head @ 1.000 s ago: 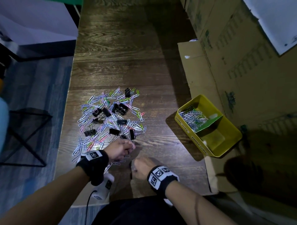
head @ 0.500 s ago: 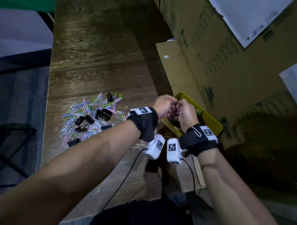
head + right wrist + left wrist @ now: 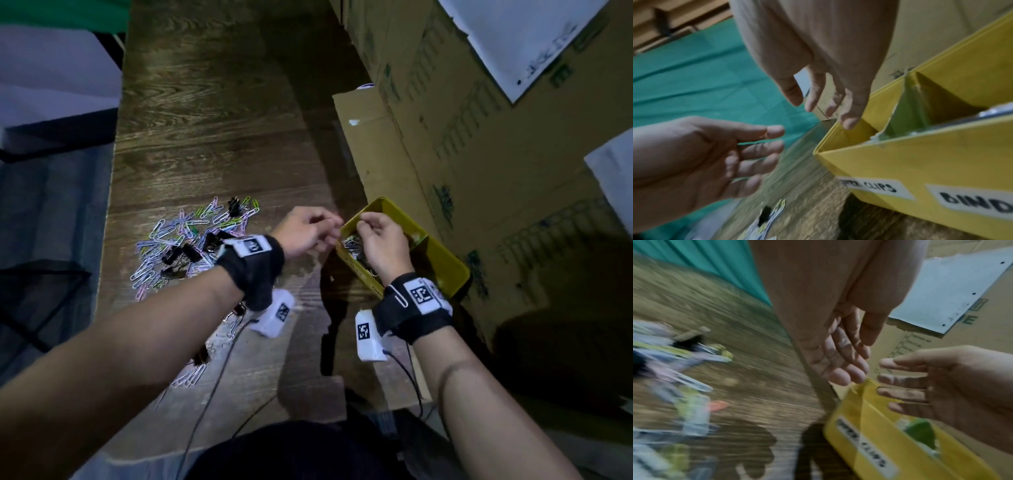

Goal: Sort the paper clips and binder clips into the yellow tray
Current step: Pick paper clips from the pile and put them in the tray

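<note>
- My right hand [image 3: 383, 243] is hovering over the paper-clip compartment of the yellow tray [image 3: 442, 263], fingers loosely spread and holding nothing that I can see.
- My left hand [image 3: 305, 233] is hanging just beside the tray's near corner, fingers relaxed and empty in the wrist views.
- The scattered pile of paper clips [image 3: 171, 236] and black binder clips [image 3: 181, 253] is lying on the wooden table [image 3: 212, 120] to my left, nearer my left hand; the clips are pointing every way, so I am judging no single long axis.
- I am counting one tray with two labelled compartments, dozens of paper clips too many to number, several binder clips, and one stray clip riding my right wristband [image 3: 400, 301].
</note>
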A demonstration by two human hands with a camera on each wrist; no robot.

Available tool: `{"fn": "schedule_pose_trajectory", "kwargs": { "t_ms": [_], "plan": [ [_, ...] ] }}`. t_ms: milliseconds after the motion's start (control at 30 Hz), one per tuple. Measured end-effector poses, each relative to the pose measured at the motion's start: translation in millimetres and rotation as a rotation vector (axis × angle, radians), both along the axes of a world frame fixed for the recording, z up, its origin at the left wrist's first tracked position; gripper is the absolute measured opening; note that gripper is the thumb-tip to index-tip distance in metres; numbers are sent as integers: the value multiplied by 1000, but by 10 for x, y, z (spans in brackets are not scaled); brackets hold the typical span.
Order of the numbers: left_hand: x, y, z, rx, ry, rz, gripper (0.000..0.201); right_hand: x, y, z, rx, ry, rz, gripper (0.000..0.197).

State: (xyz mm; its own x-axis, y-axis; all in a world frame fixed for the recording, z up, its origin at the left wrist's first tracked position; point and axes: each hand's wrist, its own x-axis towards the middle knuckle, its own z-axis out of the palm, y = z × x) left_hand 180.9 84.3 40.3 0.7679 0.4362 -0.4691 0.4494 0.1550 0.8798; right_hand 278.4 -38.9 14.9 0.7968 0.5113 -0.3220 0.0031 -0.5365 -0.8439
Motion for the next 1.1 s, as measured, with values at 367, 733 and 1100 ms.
{"fn": "schedule_pose_trajectory", "kwargs": {
  "t_ms": [367, 733, 1100],
  "plan": [
    [-2456, 397, -202, 671, 572, -345, 24, -1174, 246, -36, -67, -93, 849, 17],
    [-2941, -3, -836, 781, 555, -413, 39, -2183, 659, -158, -358, -229, 1277, 47],
    [-3287, 869, -801, 979, 350, -160, 30, -2079, 881, -381, -474, -389, 1028, 52]
  ]
}}
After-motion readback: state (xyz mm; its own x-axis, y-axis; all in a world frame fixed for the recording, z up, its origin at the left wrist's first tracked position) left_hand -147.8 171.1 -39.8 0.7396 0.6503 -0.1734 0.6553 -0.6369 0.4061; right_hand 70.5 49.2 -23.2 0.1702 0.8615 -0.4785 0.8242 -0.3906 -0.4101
